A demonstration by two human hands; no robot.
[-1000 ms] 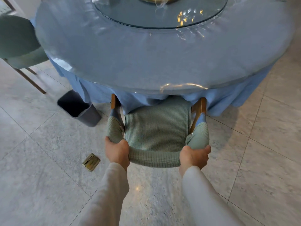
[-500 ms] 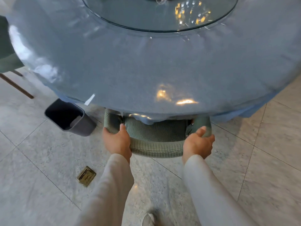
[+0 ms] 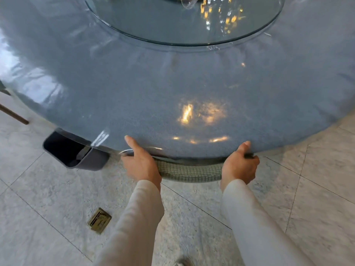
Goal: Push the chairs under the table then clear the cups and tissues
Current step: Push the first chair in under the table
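A green knit-covered chair (image 3: pixel 189 172) stands almost wholly under the round table (image 3: pixel 172 89), which wears a blue cloth under clear plastic. Only the top of the chair's backrest shows below the table edge. My left hand (image 3: pixel 141 164) grips the backrest's left end, thumb raised against the table edge. My right hand (image 3: pixel 239 165) grips the right end, thumb also up at the edge. A clear glass (image 3: pixel 189 3) lies on the glass turntable (image 3: pixel 192 25) at the top. No tissues are in view.
A dark grey waste bin (image 3: pixel 76 153) sits on the marble floor, partly under the table's left edge. A brass floor socket (image 3: pixel 99 220) lies to the left of my left sleeve. Another chair's wooden leg (image 3: pixel 13 116) shows at far left.
I have pushed the chair forward until its seat and armrests vanished under the table. Both hands kept their grip on the backrest and now meet the table edge.
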